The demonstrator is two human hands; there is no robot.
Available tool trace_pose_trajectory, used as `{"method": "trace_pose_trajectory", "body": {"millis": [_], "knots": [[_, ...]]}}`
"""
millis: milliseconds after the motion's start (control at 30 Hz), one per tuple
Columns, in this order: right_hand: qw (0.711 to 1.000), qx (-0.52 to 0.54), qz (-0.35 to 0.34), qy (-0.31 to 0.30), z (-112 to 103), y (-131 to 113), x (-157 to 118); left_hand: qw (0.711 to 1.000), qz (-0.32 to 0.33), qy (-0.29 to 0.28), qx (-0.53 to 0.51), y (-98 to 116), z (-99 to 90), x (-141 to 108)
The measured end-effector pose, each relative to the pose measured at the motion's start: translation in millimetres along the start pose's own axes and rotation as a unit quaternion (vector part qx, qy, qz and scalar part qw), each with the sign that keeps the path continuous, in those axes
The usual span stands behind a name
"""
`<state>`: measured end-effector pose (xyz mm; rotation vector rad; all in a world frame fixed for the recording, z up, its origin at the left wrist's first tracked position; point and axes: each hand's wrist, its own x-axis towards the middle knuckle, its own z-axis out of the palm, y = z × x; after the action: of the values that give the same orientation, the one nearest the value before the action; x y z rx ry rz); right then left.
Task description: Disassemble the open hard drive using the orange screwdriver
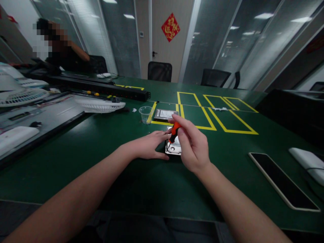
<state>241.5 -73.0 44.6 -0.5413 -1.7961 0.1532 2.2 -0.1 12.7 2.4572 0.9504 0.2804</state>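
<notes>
A silvery hard drive (174, 148) lies on the green table in front of me, partly covered by both hands. My left hand (154, 143) holds its left side, thumb by the near corner and fingers at the far end. In my right hand (193, 143) is an orange and black screwdriver (175, 131). Its shaft slants down to the near left part of the drive; I cannot make out whether the tip sits in a screw. Just beyond, a second hard drive (165, 114) with a white label lies flat beside a clear plastic cup (146, 115).
Yellow tape (240, 131) marks rectangles on the table (121, 189). A phone (280, 179) and a white device (308, 162) lie at the right. Fan parts (100, 105), a long black bar (101, 86) and a metal panel (58, 118) fill the left. A person (65, 50) sits far left.
</notes>
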Motion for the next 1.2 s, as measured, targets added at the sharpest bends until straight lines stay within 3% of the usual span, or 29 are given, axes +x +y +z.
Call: {"method": "trace_pose_trajectory", "body": {"millis": [133,233,500,700,933,1200], "knots": [[0.998,-0.028,-0.036,0.039,3.7,2.5,2.5,1.0,0.009,0.015,-0.006,2.7,0.6,-0.9],[0.998,-0.037,-0.026,0.052,4.2,5.5,1.0,1.0,0.012,0.015,-0.002,3.5,0.0,-1.1],[1.0,-0.014,0.013,0.004,0.1,-0.6,-1.9,1.0,-0.014,-0.003,0.007,1.0,-0.6,-0.9],[0.999,-0.023,0.01,0.031,3.4,0.7,-0.9,1.0,0.004,0.007,0.004,-0.6,0.5,-0.8],[0.999,-0.029,0.012,0.037,5.9,5.1,-4.1,1.0,-0.029,0.002,0.001,3.6,-0.7,-2.2],[1.0,0.004,0.026,-0.002,-0.5,1.4,-2.4,1.0,0.007,-0.005,0.002,-2.5,1.6,0.2]]}}
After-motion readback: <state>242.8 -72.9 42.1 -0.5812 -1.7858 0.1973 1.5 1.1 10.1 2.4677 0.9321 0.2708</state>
